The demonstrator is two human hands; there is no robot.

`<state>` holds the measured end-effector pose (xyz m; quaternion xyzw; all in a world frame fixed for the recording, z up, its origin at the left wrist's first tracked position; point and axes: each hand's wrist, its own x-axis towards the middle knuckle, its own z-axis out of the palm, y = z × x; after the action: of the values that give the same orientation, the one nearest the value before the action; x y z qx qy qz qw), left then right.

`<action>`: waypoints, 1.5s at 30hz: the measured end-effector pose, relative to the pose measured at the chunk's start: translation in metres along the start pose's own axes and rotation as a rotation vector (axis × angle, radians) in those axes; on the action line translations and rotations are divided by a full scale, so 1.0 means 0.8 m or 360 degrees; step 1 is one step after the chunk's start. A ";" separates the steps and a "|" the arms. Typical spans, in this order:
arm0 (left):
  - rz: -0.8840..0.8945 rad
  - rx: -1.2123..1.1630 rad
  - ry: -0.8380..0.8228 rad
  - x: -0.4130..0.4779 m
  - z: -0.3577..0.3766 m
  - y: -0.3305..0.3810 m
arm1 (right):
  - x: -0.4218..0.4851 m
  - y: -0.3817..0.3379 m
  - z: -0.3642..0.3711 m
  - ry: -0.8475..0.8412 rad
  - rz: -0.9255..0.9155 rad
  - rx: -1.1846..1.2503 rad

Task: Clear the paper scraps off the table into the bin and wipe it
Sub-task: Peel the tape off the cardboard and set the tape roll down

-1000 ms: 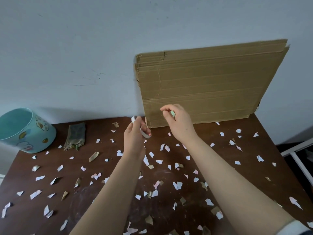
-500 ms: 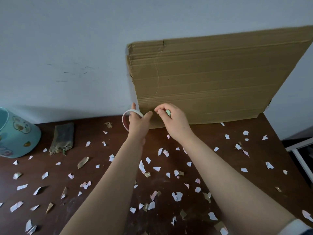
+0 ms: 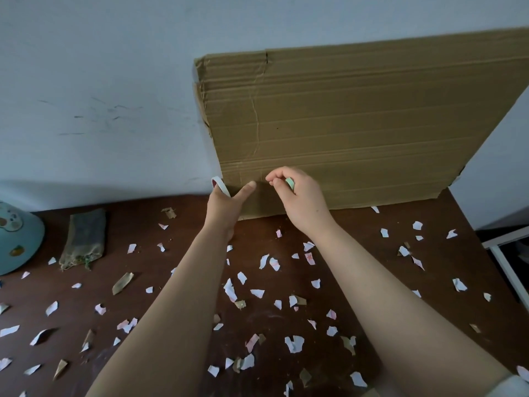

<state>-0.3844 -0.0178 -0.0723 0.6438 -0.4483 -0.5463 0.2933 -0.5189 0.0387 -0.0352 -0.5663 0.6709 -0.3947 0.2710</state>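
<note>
The left hand (image 3: 226, 206) is curled round a white ring (image 3: 220, 185), with the thumb stretched out to touch the lower edge of the cardboard sheet (image 3: 357, 124). Just beside it, at three o'clock, the right hand (image 3: 302, 202) has its fingers bent in and pinches a small pale green piece (image 3: 290, 183) close to the cardboard's face. The sheet stands at twelve o'clock, leaning on the wall (image 3: 100, 67). Paper scraps (image 3: 293, 343) lie scattered over the dark brown table (image 3: 177, 270), from four to eight o'clock of the hands and under both forearms. A worn cloth (image 3: 84, 236) lies at nine o'clock. The teal bin (image 3: 17, 239) sits beyond it, cut off by the left edge. A white frame (image 3: 505, 253) shows off the table at three o'clock.
</note>
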 end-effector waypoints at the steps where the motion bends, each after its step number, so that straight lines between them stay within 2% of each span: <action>1: 0.0014 0.0002 0.0020 -0.001 0.001 0.000 | 0.000 0.000 0.000 0.0002 0.0004 -0.0005; 14: 0.0279 -0.0105 0.0103 -0.037 -0.005 0.011 | -0.027 -0.010 -0.018 0.0017 0.0014 0.0032; 21: 0.0330 -0.0386 0.0138 -0.077 -0.032 0.020 | -0.052 -0.028 -0.041 0.0058 0.0016 0.0002; 23: 0.0365 -0.0432 0.0163 -0.088 -0.042 0.025 | -0.060 -0.033 -0.050 0.0028 0.0013 -0.0095; 26: 0.0407 -0.0473 0.0208 -0.099 -0.055 0.037 | -0.067 -0.038 -0.061 0.0014 -0.0017 -0.0489; 31: 0.0417 -0.0648 0.0277 -0.109 -0.065 0.053 | -0.075 -0.047 -0.074 0.0038 0.0159 -0.0800; 35: 0.0440 -0.0732 0.0375 -0.112 -0.066 0.059 | -0.066 -0.045 -0.072 -0.0048 0.0218 -0.0738; 39: 0.0527 -0.0730 0.0335 -0.114 -0.069 0.068 | -0.051 -0.040 -0.065 -0.0264 0.0166 -0.0552; 45: 0.0552 -0.0815 0.0321 -0.096 -0.074 0.063 | -0.017 -0.030 -0.023 -0.0327 -0.0026 -0.0798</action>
<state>-0.3399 0.0231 0.0192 0.5140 -0.3681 -0.5167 0.5774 -0.5181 0.0547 -0.0063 -0.6582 0.7120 -0.1589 0.1858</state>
